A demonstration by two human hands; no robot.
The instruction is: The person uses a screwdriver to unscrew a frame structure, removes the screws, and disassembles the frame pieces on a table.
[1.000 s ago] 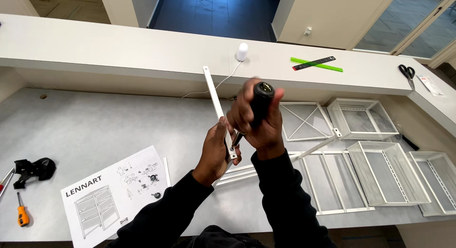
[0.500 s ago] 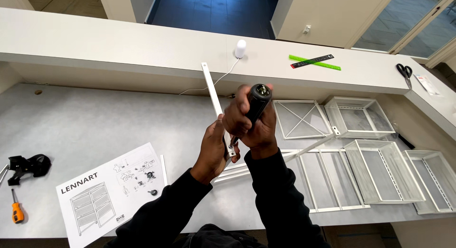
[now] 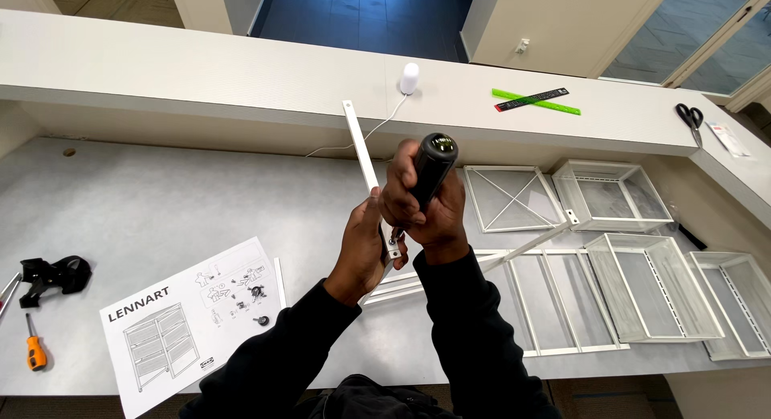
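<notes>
My right hand (image 3: 430,218) grips the black handle of a screwdriver (image 3: 434,166), held nearly upright with its tip hidden behind my fingers. My left hand (image 3: 365,246) holds the near end of a long white metal rail (image 3: 360,146) that slants up and away toward the ledge. The screwdriver meets the rail at a small bracket (image 3: 393,244) between my hands. A white metal frame (image 3: 554,303) lies flat on the grey desk (image 3: 161,202) just right of my arms.
White wire-mesh baskets (image 3: 610,196) (image 3: 654,294) sit at the right. An instruction leaflet (image 3: 193,319), a small orange screwdriver (image 3: 34,351) and a black clamp-like tool (image 3: 52,274) lie at the left. On the ledge rest a green ruler (image 3: 536,102), scissors (image 3: 689,115) and a white cylinder (image 3: 410,78).
Both hands and the rail stay almost in place; the view has shifted slightly, and the screwdriver handle looks a touch more upright.
</notes>
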